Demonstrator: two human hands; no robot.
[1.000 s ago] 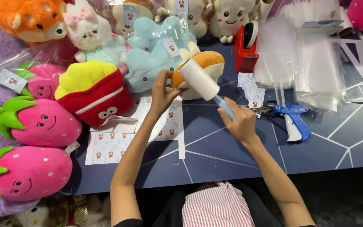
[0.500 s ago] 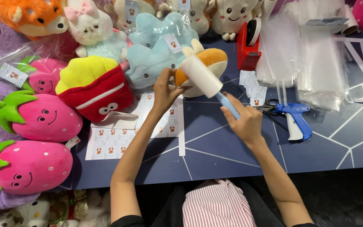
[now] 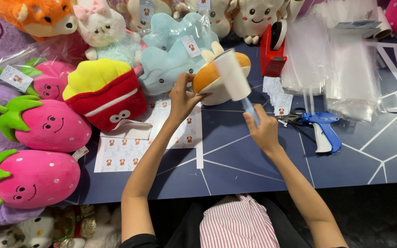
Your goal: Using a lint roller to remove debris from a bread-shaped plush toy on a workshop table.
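- Three pink strawberry plush toys lie at the left: one at the front (image 3: 28, 179), one behind it (image 3: 47, 124), and one partly under clear wrap (image 3: 47, 82).
- One red and yellow fries-shaped plush (image 3: 104, 94) sits beside them, on the edge of the sticker sheets (image 3: 125, 154), which are spread flat on the blue table (image 3: 345, 160).
- One pale blue plush (image 3: 171, 59) lies just behind the orange and cream plush (image 3: 212, 82), and one orange fox plush (image 3: 33, 16) sits at the far left corner.
- One red tape dispenser (image 3: 272, 53), one stack of clear plastic bags (image 3: 336, 59), and one blue tagging gun (image 3: 322, 128) stand to the right.
- The left hand (image 3: 180, 98) rests against the near left side of the orange and cream plush, fingers curled and pressed on its edge, thumb toward the top.
- The right hand (image 3: 263, 131) has its fingers wrapped tight about the blue handle of one lint roller (image 3: 233, 76).
- The roller's white head tilts up and away from the fist, lying across the top of the orange and cream plush and touching it.
- That plush sits on the table in the middle, between the two hands, with the left fingers at its side and the right fingers well below it on the handle.
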